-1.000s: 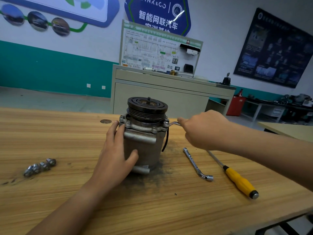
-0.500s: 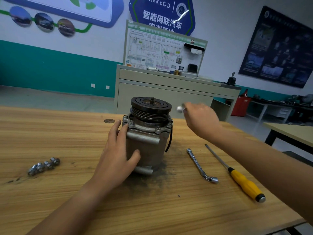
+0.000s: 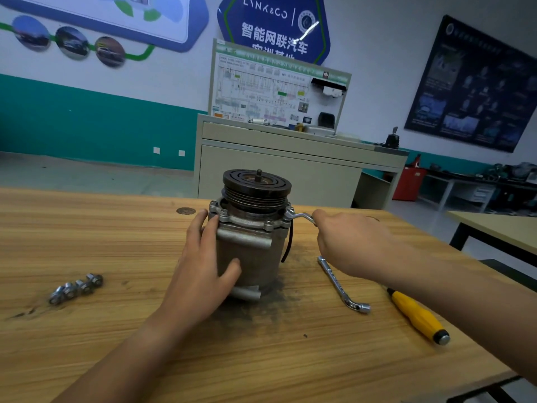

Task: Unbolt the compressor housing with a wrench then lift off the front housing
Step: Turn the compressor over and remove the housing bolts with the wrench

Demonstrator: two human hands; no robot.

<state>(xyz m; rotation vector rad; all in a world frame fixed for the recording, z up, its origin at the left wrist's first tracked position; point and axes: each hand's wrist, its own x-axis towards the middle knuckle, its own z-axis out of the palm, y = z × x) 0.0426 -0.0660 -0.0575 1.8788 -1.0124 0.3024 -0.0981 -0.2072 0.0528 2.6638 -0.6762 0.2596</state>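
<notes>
Right grip clasps wrench, left grip holds compressor — wooden table, teal wall

Wooden worktop: compressor upright mid-surface, dark grime around its base. Loose bolts clustered well left of compressor. L-shaped socket wrench just right; yellow-handled screwdriver farther right.
</notes>
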